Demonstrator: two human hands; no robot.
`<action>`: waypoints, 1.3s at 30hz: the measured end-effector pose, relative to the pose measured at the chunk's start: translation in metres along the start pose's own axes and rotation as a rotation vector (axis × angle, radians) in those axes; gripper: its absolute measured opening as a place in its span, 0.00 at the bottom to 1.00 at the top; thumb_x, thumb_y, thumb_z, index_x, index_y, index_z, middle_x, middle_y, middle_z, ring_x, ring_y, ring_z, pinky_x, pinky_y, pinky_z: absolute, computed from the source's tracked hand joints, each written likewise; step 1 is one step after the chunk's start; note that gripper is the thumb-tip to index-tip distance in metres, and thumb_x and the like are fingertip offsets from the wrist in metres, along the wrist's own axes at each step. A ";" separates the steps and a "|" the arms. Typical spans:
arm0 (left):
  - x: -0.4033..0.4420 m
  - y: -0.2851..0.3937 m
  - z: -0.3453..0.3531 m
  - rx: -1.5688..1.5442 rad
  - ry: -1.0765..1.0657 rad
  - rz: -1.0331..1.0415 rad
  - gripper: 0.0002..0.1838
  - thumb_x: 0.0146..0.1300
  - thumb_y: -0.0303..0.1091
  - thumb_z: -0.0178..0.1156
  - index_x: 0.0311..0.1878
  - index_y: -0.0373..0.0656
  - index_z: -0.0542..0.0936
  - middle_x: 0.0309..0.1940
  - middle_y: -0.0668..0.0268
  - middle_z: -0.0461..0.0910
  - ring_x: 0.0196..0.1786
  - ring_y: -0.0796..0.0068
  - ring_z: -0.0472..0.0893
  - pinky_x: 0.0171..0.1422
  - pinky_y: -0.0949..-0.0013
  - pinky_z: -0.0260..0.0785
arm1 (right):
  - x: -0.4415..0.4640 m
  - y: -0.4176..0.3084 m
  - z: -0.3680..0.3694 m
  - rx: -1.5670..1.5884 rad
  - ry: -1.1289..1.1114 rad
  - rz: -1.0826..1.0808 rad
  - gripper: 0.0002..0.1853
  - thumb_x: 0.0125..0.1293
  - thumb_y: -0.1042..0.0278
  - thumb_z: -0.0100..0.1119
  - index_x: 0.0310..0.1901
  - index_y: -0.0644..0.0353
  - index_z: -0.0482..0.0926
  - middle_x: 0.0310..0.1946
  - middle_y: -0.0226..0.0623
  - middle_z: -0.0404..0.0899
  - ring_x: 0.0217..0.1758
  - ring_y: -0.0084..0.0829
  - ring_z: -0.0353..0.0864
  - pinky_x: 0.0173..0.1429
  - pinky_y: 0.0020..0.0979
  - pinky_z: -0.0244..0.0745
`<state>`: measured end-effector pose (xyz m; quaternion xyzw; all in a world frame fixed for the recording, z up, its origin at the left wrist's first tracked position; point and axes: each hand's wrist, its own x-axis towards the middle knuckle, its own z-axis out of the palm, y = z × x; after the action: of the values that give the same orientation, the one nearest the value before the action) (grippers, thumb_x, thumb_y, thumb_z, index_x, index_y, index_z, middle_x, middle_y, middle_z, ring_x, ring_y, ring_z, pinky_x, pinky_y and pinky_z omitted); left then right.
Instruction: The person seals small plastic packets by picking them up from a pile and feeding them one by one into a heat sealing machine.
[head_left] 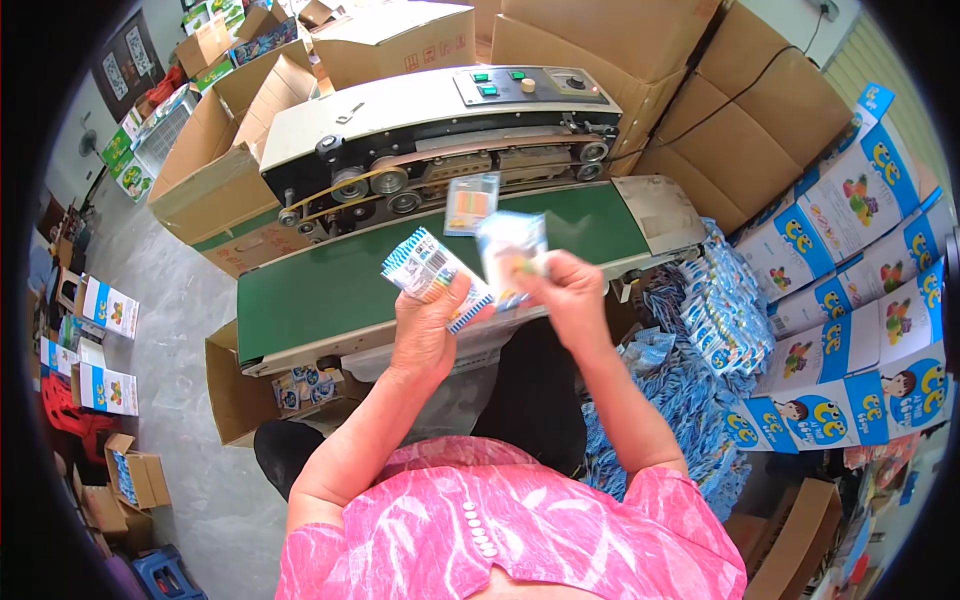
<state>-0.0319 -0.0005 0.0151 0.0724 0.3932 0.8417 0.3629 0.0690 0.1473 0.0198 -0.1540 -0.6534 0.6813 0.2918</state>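
Note:
My left hand (428, 318) is closed around a small stack of blue-and-white striped snack packets (424, 262), its thumb lying across the front. Beside it, my right hand (570, 292) pinches a single packet (512, 240), smeared by motion. Both hands are over the near edge of the green conveyor belt (320, 290). Beyond them, a clear-fronted packet (470, 204) with orange contents is at the band sealer (420, 125), on the belt's far side.
A large heap of blue packets (650, 400) lies to my right, with a neater stack (725, 310) on it. Printed blue-and-white cartons (830, 260) stand behind that. An open box (235, 390) with packets sits under the belt's left end. Cardboard boxes (590, 60) back the machine.

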 end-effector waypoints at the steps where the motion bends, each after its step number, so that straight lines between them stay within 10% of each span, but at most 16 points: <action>1: -0.001 0.001 0.002 0.002 -0.006 -0.006 0.14 0.59 0.23 0.65 0.49 0.42 0.78 0.40 0.69 0.81 0.42 0.74 0.82 0.46 0.63 0.81 | 0.005 -0.001 -0.014 -0.001 0.105 -0.005 0.08 0.62 0.73 0.65 0.41 0.65 0.81 0.33 0.32 0.84 0.32 0.19 0.81 0.31 0.21 0.78; 7: -0.003 0.004 0.005 -0.012 -0.091 -0.103 0.13 0.60 0.23 0.64 0.48 0.43 0.77 0.40 0.69 0.81 0.42 0.74 0.82 0.43 0.62 0.82 | 0.079 0.012 -0.140 0.006 0.476 0.065 0.10 0.65 0.72 0.58 0.44 0.69 0.79 0.38 0.41 0.82 0.33 0.30 0.83 0.31 0.26 0.83; 16: -0.005 -0.005 -0.004 0.146 -0.172 0.087 0.13 0.61 0.22 0.63 0.49 0.40 0.78 0.42 0.67 0.83 0.45 0.76 0.82 0.46 0.69 0.79 | 0.134 0.031 -0.146 -0.176 0.258 0.306 0.12 0.65 0.71 0.58 0.46 0.68 0.79 0.37 0.39 0.83 0.31 0.29 0.84 0.28 0.26 0.80; 19: -0.004 -0.001 -0.006 0.109 -0.124 0.065 0.12 0.61 0.23 0.63 0.49 0.41 0.78 0.43 0.67 0.83 0.45 0.77 0.82 0.46 0.70 0.78 | 0.121 0.031 -0.132 -0.894 0.415 -0.082 0.11 0.62 0.69 0.62 0.43 0.65 0.82 0.37 0.37 0.83 0.32 0.25 0.82 0.30 0.27 0.78; 26: 0.001 -0.006 -0.001 0.029 -0.127 0.032 0.10 0.64 0.27 0.62 0.49 0.42 0.80 0.44 0.67 0.83 0.45 0.76 0.83 0.45 0.72 0.79 | 0.014 -0.003 -0.017 0.005 -0.366 0.108 0.13 0.63 0.69 0.61 0.48 0.66 0.81 0.37 0.33 0.84 0.37 0.20 0.81 0.40 0.26 0.77; 33: -0.008 0.005 0.003 0.091 -0.105 -0.090 0.09 0.68 0.33 0.59 0.49 0.44 0.79 0.44 0.67 0.83 0.46 0.76 0.82 0.44 0.65 0.81 | 0.047 -0.002 -0.089 -0.003 0.295 0.125 0.13 0.69 0.64 0.56 0.47 0.64 0.80 0.38 0.36 0.83 0.36 0.26 0.84 0.30 0.26 0.82; 39: -0.006 -0.007 0.000 0.082 -0.133 -0.070 0.11 0.70 0.36 0.56 0.52 0.44 0.75 0.42 0.67 0.82 0.45 0.73 0.83 0.46 0.61 0.80 | 0.120 0.018 -0.161 -0.230 0.353 0.225 0.12 0.68 0.65 0.56 0.46 0.65 0.80 0.34 0.35 0.83 0.32 0.25 0.84 0.26 0.24 0.80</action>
<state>-0.0236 -0.0012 0.0108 0.1289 0.4046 0.8051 0.4141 0.0664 0.3481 0.0067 -0.3750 -0.6443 0.5930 0.3044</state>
